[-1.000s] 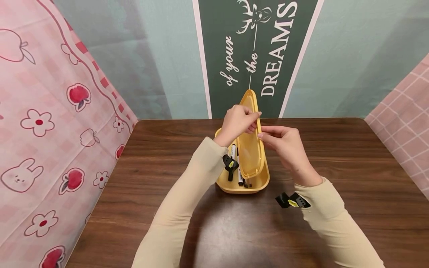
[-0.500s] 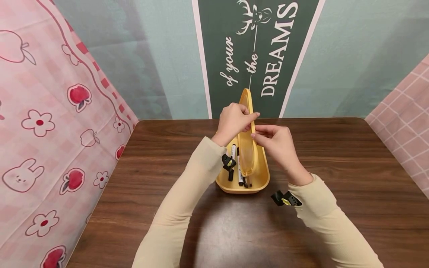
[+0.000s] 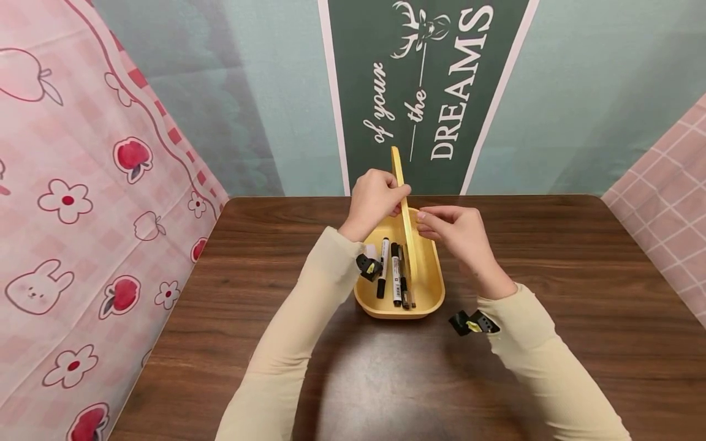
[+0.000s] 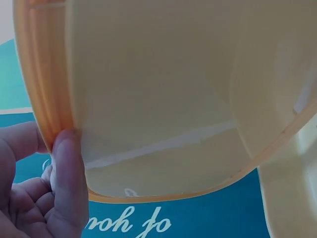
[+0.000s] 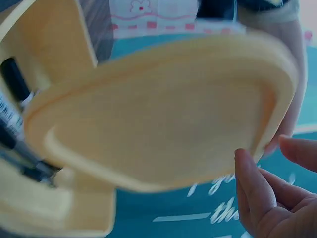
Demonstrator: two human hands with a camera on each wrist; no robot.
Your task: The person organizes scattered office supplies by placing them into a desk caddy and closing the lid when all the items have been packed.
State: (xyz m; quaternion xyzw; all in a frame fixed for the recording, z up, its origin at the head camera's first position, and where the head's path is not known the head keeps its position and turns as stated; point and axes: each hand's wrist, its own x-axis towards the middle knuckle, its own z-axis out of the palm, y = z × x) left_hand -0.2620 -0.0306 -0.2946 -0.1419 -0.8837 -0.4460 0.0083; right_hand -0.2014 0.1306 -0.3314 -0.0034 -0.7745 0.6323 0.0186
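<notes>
My left hand (image 3: 375, 202) pinches the edge of a yellow plastic lid (image 3: 407, 236), which stands nearly edge-on over the yellow box (image 3: 430, 300). In the left wrist view, the thumb and fingers of the left hand (image 4: 54, 193) grip the rim of the translucent lid (image 4: 158, 89). My right hand (image 3: 455, 229) hovers just right of the lid, fingers relaxed. In the right wrist view, a gap shows between the thumb and finger of the right hand (image 5: 277, 198), beside the lid (image 5: 163, 119). Inside the box lie two white markers with black caps, including this marker (image 3: 396, 278), and a dark pen (image 3: 405, 285).
The box stands on a dark wooden table (image 3: 529, 257), toward its back edge. A teal and green printed cloth (image 3: 568, 104) hangs behind, and a pink patterned cloth (image 3: 94, 245) borders the left. A small white item (image 3: 371, 250) lies in the box near the left wrist.
The lid has turned from showing its inner face to edge-on and moved left with my left hand. My right hand has let go of the lid's edge. More of the markers now shows.
</notes>
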